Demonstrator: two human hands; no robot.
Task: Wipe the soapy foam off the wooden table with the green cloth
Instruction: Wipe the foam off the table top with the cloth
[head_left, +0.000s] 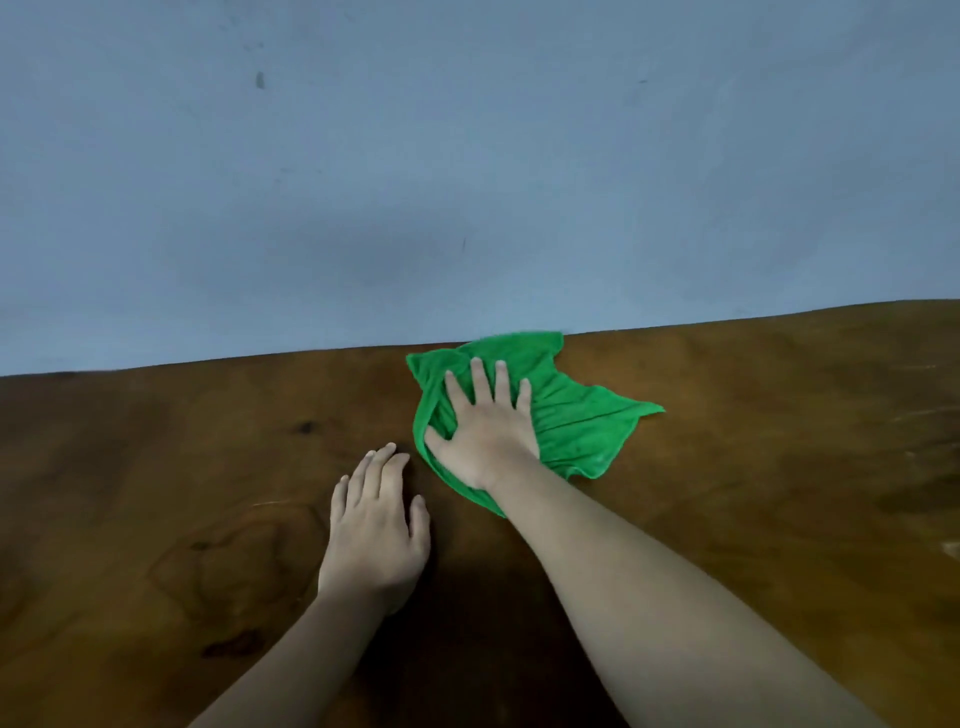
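My left hand (374, 525) is nearest me, flat on the wooden table (156, 467). Its fingers are straight and close together and hold nothing; I judge it is only bracing me. Just beyond those fingertips and to their right, my right hand (485, 431) lies palm-down on the green cloth (576, 421), fingers splayed and straight, pressing rather than gripping. The cloth is rumpled under my palm and bunched beside my thumb, and a loose corner trails out past my little finger. Its far hem, just ahead of my fingertips, reaches the table's back edge, where the blue wall (467, 156) begins.

I see no clear white foam. Well to the right of my little finger there are faint pale streaks (919, 452) on the wood, but I cannot tell whether they are soap or sheen.

With only a flat palm on the cloth, my hand may slide over the fabric, leaving it bunched instead of wiping. The trailing corner could drag residue back across wiped wood. Pushing further ahead would jam the cloth against the wall. If those streaks are soap, working only here would miss them.
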